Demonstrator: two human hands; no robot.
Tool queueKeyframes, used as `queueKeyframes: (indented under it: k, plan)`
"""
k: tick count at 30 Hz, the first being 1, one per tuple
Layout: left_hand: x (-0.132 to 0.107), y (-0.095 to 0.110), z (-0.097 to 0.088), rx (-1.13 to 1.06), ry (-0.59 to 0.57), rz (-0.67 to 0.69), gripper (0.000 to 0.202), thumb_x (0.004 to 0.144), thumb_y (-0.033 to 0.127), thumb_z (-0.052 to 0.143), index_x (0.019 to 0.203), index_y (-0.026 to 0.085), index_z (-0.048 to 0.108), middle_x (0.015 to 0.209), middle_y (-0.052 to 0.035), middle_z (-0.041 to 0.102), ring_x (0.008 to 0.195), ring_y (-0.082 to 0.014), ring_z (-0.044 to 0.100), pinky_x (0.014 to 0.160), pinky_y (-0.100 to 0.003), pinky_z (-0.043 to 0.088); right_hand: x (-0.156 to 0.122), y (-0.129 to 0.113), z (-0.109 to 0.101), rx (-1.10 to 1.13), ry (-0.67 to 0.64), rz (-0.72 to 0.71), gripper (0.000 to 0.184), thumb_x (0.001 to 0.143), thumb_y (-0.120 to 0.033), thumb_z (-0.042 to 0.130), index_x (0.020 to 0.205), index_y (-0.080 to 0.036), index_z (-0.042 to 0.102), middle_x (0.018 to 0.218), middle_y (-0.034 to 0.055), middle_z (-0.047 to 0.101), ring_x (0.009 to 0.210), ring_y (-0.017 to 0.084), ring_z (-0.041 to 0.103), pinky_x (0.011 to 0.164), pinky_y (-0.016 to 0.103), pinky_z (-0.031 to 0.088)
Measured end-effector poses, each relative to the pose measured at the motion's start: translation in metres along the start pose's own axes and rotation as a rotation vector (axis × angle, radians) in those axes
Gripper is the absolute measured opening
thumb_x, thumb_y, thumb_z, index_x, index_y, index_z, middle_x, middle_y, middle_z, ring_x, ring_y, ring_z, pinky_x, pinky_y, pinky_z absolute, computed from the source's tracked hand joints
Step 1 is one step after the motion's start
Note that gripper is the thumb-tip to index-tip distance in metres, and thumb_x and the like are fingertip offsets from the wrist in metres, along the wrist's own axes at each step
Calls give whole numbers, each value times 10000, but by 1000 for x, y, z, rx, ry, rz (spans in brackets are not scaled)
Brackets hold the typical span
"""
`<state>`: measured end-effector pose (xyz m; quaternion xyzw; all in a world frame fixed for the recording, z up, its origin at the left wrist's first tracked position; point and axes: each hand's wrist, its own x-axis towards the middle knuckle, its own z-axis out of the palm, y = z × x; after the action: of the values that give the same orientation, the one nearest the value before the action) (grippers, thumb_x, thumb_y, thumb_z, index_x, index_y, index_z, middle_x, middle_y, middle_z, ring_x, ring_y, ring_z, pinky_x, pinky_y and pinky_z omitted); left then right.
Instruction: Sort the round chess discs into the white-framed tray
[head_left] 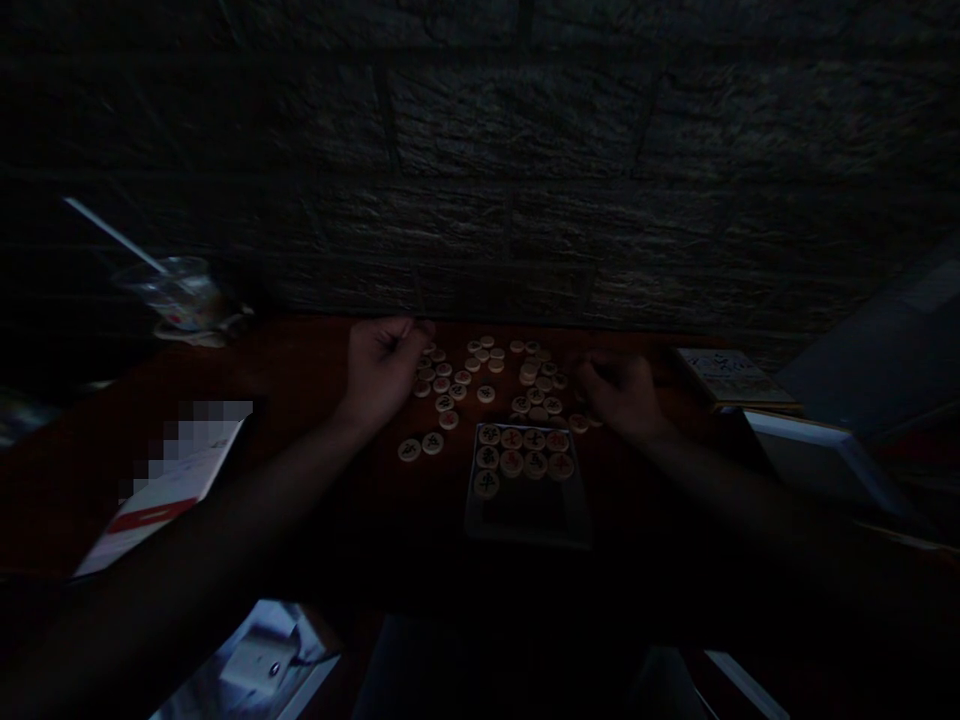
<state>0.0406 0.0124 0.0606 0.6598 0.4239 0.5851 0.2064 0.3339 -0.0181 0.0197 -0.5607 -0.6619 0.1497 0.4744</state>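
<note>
Head view: nine round cream xiangqi discs (pixel 511 463) sit ranked on a dark square tray (pixel 529 520), many loose discs (pixel 486 394) lie beside it, and the left hand (pixel 381 368) and right hand (pixel 619 394) are curled closed, any held disc hidden.

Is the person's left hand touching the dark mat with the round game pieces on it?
Apart: the head view shows tabletop between the left hand and the dark mat.
</note>
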Motion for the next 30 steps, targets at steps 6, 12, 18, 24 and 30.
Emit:
queueKeyframes:
  k: [6,12,18,24,30]
  plan:
    - [2,-5,-2,21,5,6,451,839,260,620,454,199,393,427,48,349,408,-83,302,396,-249,210,0,3,-1,72,35,74,424,945,-506,571,753,-169,744,599,40,670,500,157,590,456,257,405]
    - [5,-6,-5,24,28,11,442,829,267,610,454,202,386,431,50,340,409,-80,295,402,-250,207,-1,1,-3,221,77,156,683,972,-731,421,782,-179,776,637,60,699,527,160,635,432,249,387]
    - [3,-6,-2,48,-12,45,445,830,277,605,459,201,372,433,47,345,414,-83,304,411,-241,223,0,-2,-6,221,104,153,738,950,-793,394,771,-184,772,688,69,727,548,155,642,437,249,382]
    - [2,-6,-1,104,-87,76,437,821,271,595,451,202,372,432,43,338,424,-89,313,440,-241,263,0,1,-3,243,72,163,709,938,-792,430,774,-191,768,669,68,717,551,169,647,437,256,395]
    - [1,-8,-2,136,-111,80,460,836,289,603,450,198,371,420,43,341,416,-85,308,425,-236,226,0,-2,-4,213,78,160,744,932,-814,404,768,-186,767,689,77,733,542,163,649,450,256,415]
